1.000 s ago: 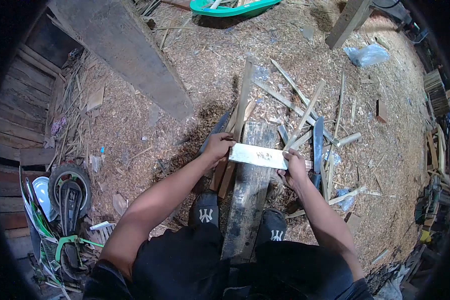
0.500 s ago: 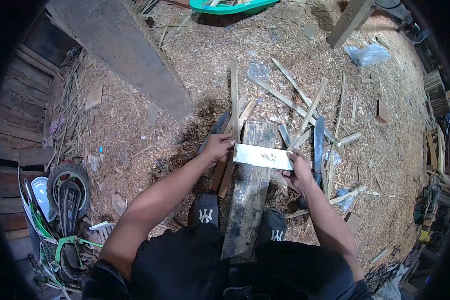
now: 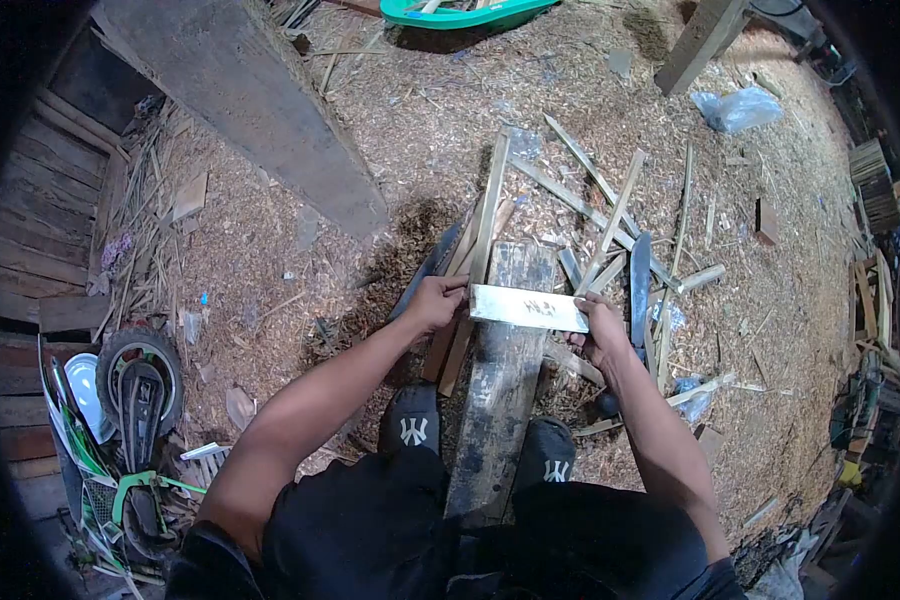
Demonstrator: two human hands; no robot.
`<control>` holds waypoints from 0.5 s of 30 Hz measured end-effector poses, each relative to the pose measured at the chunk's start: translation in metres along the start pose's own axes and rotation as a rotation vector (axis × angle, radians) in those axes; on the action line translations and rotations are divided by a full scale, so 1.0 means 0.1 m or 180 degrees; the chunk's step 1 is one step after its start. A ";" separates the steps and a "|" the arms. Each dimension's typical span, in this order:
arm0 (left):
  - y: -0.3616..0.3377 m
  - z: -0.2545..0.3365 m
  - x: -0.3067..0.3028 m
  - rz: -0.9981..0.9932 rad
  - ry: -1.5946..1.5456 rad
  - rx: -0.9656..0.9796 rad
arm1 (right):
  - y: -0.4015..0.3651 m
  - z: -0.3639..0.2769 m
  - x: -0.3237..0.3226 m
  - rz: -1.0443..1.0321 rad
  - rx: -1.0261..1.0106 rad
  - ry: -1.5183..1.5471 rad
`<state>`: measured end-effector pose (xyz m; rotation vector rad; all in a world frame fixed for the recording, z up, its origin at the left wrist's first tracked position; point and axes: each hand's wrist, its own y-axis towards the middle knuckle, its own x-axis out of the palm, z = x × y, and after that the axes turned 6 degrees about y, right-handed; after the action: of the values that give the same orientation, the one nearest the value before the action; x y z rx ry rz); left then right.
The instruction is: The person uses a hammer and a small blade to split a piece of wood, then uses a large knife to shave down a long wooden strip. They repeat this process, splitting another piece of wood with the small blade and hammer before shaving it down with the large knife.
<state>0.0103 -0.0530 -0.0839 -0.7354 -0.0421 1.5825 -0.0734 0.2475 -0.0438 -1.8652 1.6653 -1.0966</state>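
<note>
A pale, flat rectangular block [image 3: 530, 307] with dark marks on its face is held level above a worn wooden bench plank [image 3: 495, 400]. My right hand [image 3: 600, 328] is closed around its right end, thumb on top. My left hand [image 3: 440, 303] is closed at its left end, with the fingertips at the lower end of a narrow wooden strip [image 3: 489, 205]. This strip points away from me, leaning slightly right. The fingers partly hide where block and strip meet.
Several wooden strips [image 3: 615, 215] and a dark blade [image 3: 639, 285] lie right of the bench on shavings. A thick post [image 3: 260, 120] stands at upper left, a small wheeled bike [image 3: 138, 390] at lower left. A green tub [image 3: 470, 14] sits at the far edge.
The upper end of the strip at my left hand has swung to the right. The pale block has tilted a little and moved slightly away from me, still held at both ends.
</note>
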 end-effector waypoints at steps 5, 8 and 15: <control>0.01 -0.08 0.00 -0.0042 0.0123 0.0248 | 0.03 -0.01 0.00 0.0050 0.0040 -0.0091; 0.11 -0.26 0.05 0.0088 -0.0113 0.0573 | 0.03 -0.01 0.01 0.0061 0.0031 -0.0109; -0.05 0.12 -0.06 -0.0163 -0.0785 -0.0213 | 0.11 0.07 0.00 0.0115 -0.0054 0.0131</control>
<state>0.0089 -0.0529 -0.0700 -0.5826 -0.2937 1.6212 -0.0751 0.2442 -0.0567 -1.8272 1.7297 -1.1165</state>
